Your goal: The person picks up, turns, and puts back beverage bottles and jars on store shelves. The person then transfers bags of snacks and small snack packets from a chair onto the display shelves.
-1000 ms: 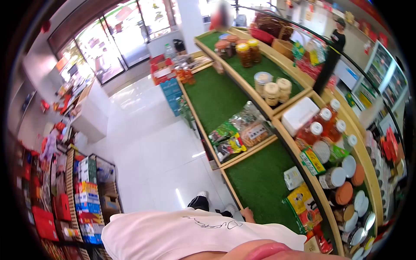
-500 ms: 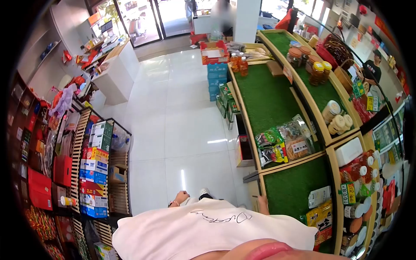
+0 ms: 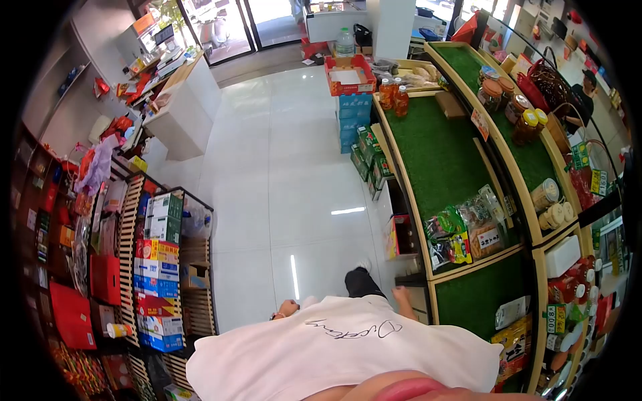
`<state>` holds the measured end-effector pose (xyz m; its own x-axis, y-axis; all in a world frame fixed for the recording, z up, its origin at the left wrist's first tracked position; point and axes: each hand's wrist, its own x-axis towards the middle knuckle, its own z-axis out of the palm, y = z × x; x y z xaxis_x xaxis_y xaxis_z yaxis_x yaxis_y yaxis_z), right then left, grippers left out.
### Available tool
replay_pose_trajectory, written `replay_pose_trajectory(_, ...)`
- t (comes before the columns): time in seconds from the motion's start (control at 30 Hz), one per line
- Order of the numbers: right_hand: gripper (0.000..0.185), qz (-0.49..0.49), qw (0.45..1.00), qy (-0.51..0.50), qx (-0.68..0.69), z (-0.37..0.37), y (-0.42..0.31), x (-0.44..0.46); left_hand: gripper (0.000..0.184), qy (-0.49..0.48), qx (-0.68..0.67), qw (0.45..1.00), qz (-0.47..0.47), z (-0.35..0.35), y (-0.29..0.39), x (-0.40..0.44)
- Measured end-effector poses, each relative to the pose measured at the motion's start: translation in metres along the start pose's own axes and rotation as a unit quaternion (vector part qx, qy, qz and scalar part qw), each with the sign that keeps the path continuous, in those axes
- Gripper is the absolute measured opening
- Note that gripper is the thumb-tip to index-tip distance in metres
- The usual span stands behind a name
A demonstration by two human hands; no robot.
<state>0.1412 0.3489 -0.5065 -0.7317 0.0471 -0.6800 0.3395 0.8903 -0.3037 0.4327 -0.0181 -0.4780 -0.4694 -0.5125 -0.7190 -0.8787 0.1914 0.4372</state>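
My left hand (image 3: 287,309), with a band at the wrist, hangs low beside my white shirt, over the tiled floor (image 3: 247,200). Its fingers are too small to make out. My right hand (image 3: 402,295) is at the other side of the shirt, close to the left edge of the wooden shelf unit (image 3: 433,294); its fingers look curled, but the grip is unclear. Packaged foods (image 3: 449,242) lie on the shelf's green mat (image 3: 441,157). A black trouser leg (image 3: 362,282) shows between my hands.
Stacked cartons (image 3: 158,287) stand on a slatted rack at left. A white counter (image 3: 184,113) is further back. Blue boxes (image 3: 353,120) under a red crate (image 3: 350,75) stand beside the shelf's far end. Jars (image 3: 529,125) line the upper tier; a person (image 3: 583,97) is at far right.
The view has swung so the shelf unit sits further right. My left hand has come into view. My right hand has left the shelf edge it was touching.
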Motion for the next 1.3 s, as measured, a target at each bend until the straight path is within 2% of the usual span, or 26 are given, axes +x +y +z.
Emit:
replay_pose_trajectory(0.07,0.045,0.072,0.996,-0.047,0.002,0.04,0.058,0.073,0.029,0.013,-0.006,1.0,-0.016,0.018,-0.008,0.044)
replay_pose_trajectory(0.17,0.043,-0.011,0.998,-0.066,-0.018,0.0,0.029,0.049,0.03,-0.006,0.005,1.0,-0.022,0.016,0.022,0.09)
replay_pose_trajectory(0.3,0.039,-0.084,0.99,-0.088,-0.065,0.003,-0.019,0.14,0.032,-0.032,0.049,0.998,-0.001,-0.021,0.09,0.142)
replay_pose_trajectory(0.43,0.036,-0.276,0.948,-0.081,-0.135,-0.014,-0.08,0.241,0.033,-0.024,0.096,0.994,0.039,-0.087,0.185,0.188)
replay_pose_trajectory(0.47,0.035,-0.379,0.907,-0.04,-0.18,-0.009,-0.089,0.273,0.034,-0.019,0.103,0.993,0.057,-0.109,0.213,0.206)
replay_pose_trajectory(0.5,0.031,-0.063,0.982,-0.103,0.143,-0.065,-0.173,0.227,0.034,-0.013,0.103,0.991,0.08,-0.124,0.237,0.228)
replay_pose_trajectory(0.53,0.033,-0.1,0.983,-0.08,0.129,-0.098,-0.223,0.215,0.035,-0.017,0.103,0.988,0.117,-0.139,0.253,0.268)
replay_pose_trajectory(0.57,0.035,-0.157,0.978,-0.016,0.134,-0.102,-0.248,0.233,0.031,0.024,0.066,0.988,0.14,-0.15,0.276,0.288)
replay_pose_trajectory(0.67,0.03,-0.16,0.974,-0.05,0.152,-0.133,-0.327,0.27,0.019,0.103,-0.086,0.977,0.167,-0.178,0.356,0.323)
replay_pose_trajectory(0.77,0.028,-0.172,0.963,-0.041,0.206,-0.16,-0.399,0.269,0.017,0.101,-0.176,0.949,0.243,-0.18,0.411,0.341)
replay_pose_trajectory(0.87,0.027,-0.205,0.923,-0.122,0.303,-0.162,-0.443,0.283,0.018,0.249,-0.1,0.933,0.241,-0.186,0.458,0.332)
replay_pose_trajectory(0.97,0.028,-0.182,0.927,-0.189,0.269,-0.161,-0.463,0.315,0.015,0.325,-0.103,0.916,0.211,-0.191,0.473,0.372)
replay_pose_trajectory(1.03,0.027,-0.171,0.944,-0.191,0.207,-0.183,-0.48,0.321,0.014,0.286,-0.064,0.932,0.214,-0.204,0.479,0.405)
replay_pose_trajectory(1.07,0.027,-0.139,0.951,-0.18,0.21,-0.197,-0.488,0.327,0.013,0.265,-0.045,0.939,0.216,-0.209,0.487,0.424)
replay_pose_trajectory(1.2,0.03,-0.07,0.952,-0.083,0.285,-0.227,-0.524,0.383,0.009,0.338,0.029,0.914,0.223,-0.254,0.554,0.488)
replay_pose_trajectory(1.3,0.047,-0.122,0.961,0.091,0.231,-0.252,-0.557,0.43,0.003,0.356,-0.011,0.87,0.342,-0.29,0.644,0.531)
